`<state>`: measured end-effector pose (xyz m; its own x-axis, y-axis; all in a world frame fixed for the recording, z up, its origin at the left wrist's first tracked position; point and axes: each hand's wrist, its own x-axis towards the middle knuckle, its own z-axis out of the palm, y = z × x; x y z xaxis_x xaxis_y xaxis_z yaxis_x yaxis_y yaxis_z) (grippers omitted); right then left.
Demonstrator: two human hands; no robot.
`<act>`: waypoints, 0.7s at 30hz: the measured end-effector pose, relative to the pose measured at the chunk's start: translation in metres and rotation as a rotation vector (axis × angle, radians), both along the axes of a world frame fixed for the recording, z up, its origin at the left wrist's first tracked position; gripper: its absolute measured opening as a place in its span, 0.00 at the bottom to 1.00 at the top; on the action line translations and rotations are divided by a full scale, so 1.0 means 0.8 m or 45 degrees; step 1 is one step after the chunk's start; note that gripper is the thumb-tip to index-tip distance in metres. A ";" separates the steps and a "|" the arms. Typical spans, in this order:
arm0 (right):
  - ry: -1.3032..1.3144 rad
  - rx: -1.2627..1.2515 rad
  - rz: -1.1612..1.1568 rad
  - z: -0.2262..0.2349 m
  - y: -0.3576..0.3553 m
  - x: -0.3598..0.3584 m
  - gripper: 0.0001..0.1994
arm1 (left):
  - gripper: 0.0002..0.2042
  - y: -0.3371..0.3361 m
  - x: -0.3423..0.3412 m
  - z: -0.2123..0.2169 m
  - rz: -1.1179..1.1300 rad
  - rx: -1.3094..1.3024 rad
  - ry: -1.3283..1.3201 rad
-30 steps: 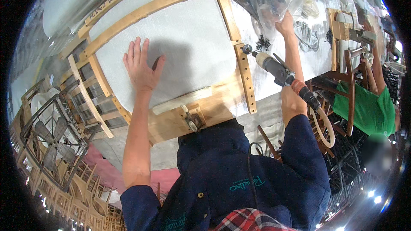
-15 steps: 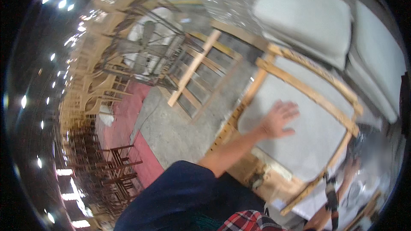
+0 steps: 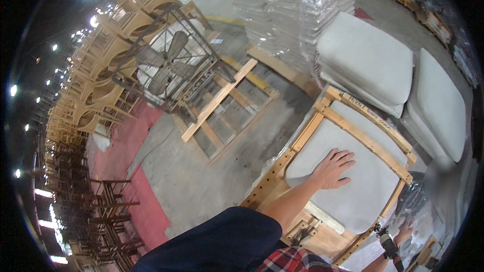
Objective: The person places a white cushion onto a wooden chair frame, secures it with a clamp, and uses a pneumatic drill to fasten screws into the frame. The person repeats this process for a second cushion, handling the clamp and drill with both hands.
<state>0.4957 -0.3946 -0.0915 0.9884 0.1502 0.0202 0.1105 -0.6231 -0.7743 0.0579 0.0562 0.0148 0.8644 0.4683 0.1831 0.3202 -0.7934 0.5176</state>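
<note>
The view has swung hard to the person's left compared with a second ago, when both hands and the whole chair frame sat in the middle of the picture; now the floor, a big caged fan (image 3: 169, 65) and a wooden pallet (image 3: 227, 108) leaning by it fill the centre, and the work has slid to the lower right. The left hand (image 3: 333, 168) has not lifted: it lies flat, fingers spread, palm down on the pale seat cushion (image 3: 353, 181), holding nothing, just pressing on the fabric. The cushion sits inside the wooden chair frame (image 3: 365, 138), which lies tipped on the bench at the lower right. To my eye that says the head turned while the hand kept the piece steady, so the work itself looks paused rather than moved on. The right hand (image 3: 403, 229) is much harder to read: it shows only at the lower edge, small and bent by the lens, near a dark tool (image 3: 387, 244) that a second ago it held like a driver; whether its grip is closed round the tool now I cannot tell. Clear plastic sheeting (image 3: 418, 201) blurs that corner. Behind the frame, loose cushions (image 3: 365, 65) lie stacked, with wrapped stacks (image 3: 287, 5) beyond them, and rows of wooden chairs (image 3: 96, 95) run off into the dark at the left, too small to make out singly.
</note>
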 end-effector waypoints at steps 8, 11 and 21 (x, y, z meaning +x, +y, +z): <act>-0.074 -0.218 -0.138 0.000 0.009 -0.044 0.17 | 0.31 0.009 -0.014 0.007 0.010 0.011 -0.025; -0.186 -0.234 -0.177 0.010 -0.026 -0.052 0.15 | 0.31 0.008 0.015 -0.007 -0.076 0.001 -0.139; 0.217 0.177 -0.218 0.147 0.061 -0.415 0.09 | 0.30 0.006 0.007 -0.003 0.023 0.081 0.025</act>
